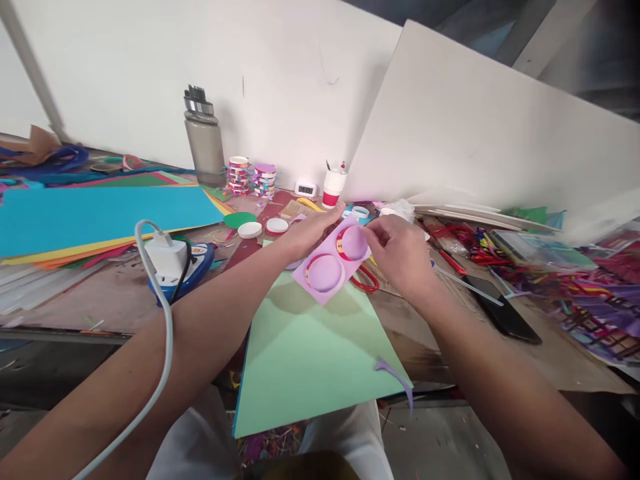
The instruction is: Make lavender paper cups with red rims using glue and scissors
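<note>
A person's two bare hands work over a desk (95,303), with a purple sheet (323,298) tilted between them above a pale green sheet (310,363). On the purple sheet sit two round pieces, each edged with a red and yellow band: a nearer round piece (325,273) and a farther round piece (352,243). The left hand (320,232) lies along the sheet's upper left side, fingers stretched out; its thumb is hidden, so how tight its grip is cannot be told. The right hand (397,248) has thumb and forefinger drawn close at the farther piece's right side; whether that grip pinches the rim or the sheet's edge cannot be told. The purple sheet looks thin and light, probably bendy but not slippery. The bands, seemingly paper, could dent or peel if squeezed. Bare margins and corners look safest to hold, with a palm underneath against sagging.
</note>
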